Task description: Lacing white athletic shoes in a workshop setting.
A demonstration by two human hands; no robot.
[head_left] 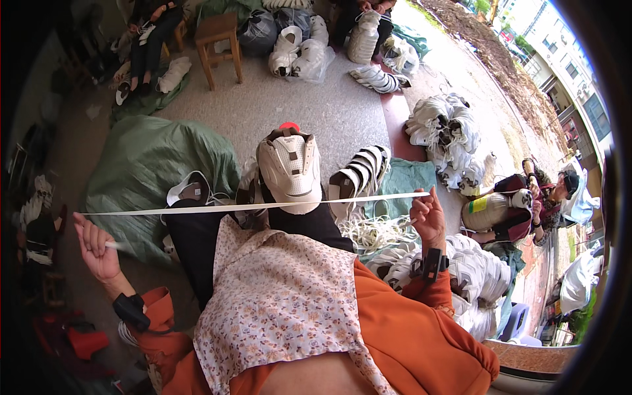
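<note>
Stretching the lace (197, 210) looks like the step in hand, left hand (100, 251) and right hand (429, 218) each pinching it in a closed grip. The shoe (toe inward) (289, 172) sits by the knees (309, 228); threading would likely need one end freed.

Legible text, numerals or signs: none.

Markings, by location:
- Beige shoe (288, 170), at the knees: small mark on the tongue, too small to read.
- Low shoe (187, 187), left of it: darker print-like patch on the insole, wording unreadable.
- Pale bundle (482, 214), beside the seated co-worker at right: bright yellow patch, possibly a label, any lettering indistinct.
- Building (576, 69), upper right: façade details too small and distorted to make out as signage.
</note>
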